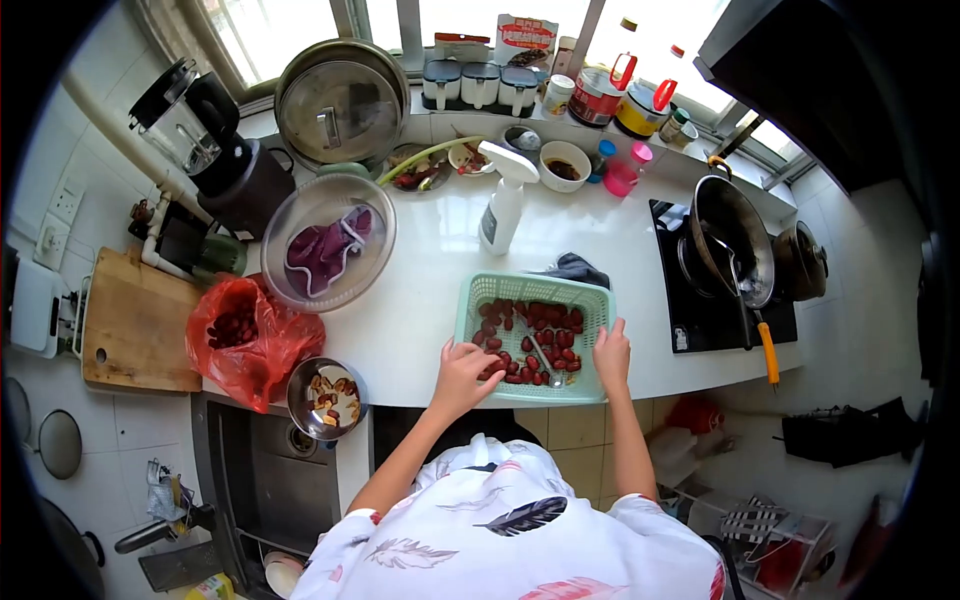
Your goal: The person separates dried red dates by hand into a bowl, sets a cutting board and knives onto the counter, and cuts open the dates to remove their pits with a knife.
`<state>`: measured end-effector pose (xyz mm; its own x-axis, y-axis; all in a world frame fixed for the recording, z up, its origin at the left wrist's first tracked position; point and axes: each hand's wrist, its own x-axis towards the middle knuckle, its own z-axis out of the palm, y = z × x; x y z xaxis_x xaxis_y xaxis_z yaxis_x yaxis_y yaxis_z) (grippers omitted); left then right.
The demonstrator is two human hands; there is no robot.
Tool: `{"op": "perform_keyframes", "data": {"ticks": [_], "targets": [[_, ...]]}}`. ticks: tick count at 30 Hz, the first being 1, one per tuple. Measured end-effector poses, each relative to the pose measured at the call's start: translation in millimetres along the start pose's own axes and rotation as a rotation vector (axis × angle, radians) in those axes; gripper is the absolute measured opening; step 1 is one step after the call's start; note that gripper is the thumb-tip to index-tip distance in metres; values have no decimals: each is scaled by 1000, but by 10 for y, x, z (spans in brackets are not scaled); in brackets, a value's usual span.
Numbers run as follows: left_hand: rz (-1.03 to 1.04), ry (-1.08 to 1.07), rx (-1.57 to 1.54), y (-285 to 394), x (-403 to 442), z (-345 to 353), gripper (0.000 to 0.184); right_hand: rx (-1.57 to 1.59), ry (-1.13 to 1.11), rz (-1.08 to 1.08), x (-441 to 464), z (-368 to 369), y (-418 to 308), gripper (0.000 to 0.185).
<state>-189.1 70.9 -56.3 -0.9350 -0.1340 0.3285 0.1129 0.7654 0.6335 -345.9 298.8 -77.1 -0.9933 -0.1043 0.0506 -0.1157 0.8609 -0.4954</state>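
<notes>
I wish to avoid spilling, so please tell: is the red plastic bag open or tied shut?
Open: the red plastic bag has its mouth spread, and dark red fruit shows inside.

Green basket [525, 392] on white table [430, 250]; red dates [548, 313] inside, metal tool [541, 352] lying among them. Left hand [465, 374]: fingers over dates at near left corner. Right hand [612, 356]: on right rim. Spray bottle [503, 208] stands beyond the basket; red bag [265, 362] and metal bowl [298, 397] to the left.
</notes>
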Motion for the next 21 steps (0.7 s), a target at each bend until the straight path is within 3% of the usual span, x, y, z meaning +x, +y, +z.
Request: {"op": "perform_keyframes", "data": {"ticks": [8,10,12,14,17,20,21], "targets": [[172,126,-165,-57,1188,778,18,-5,80,108,1057,-128,684,33],[153,234,-146,11,1227,700,18,-275,485,-65,1006,-262,317,40],[-45,322,-195,149,1083,425,19,-175,609,-259,980,-429,-107,43],[-207,286,-400,158,755,44,19,73,553,-507,816,-410,-673,37],[-383,433,-486,68,120,-530,24,507,75,-840,583,-93,-1591,30],[-555,669,-470,-148,-579,-1033,21,682,-392,-1014,228,243,-2644,28],[-606,750,-633,-257,-835,-1163,19,713,-486,-1103,138,440,-2962,27]]}}
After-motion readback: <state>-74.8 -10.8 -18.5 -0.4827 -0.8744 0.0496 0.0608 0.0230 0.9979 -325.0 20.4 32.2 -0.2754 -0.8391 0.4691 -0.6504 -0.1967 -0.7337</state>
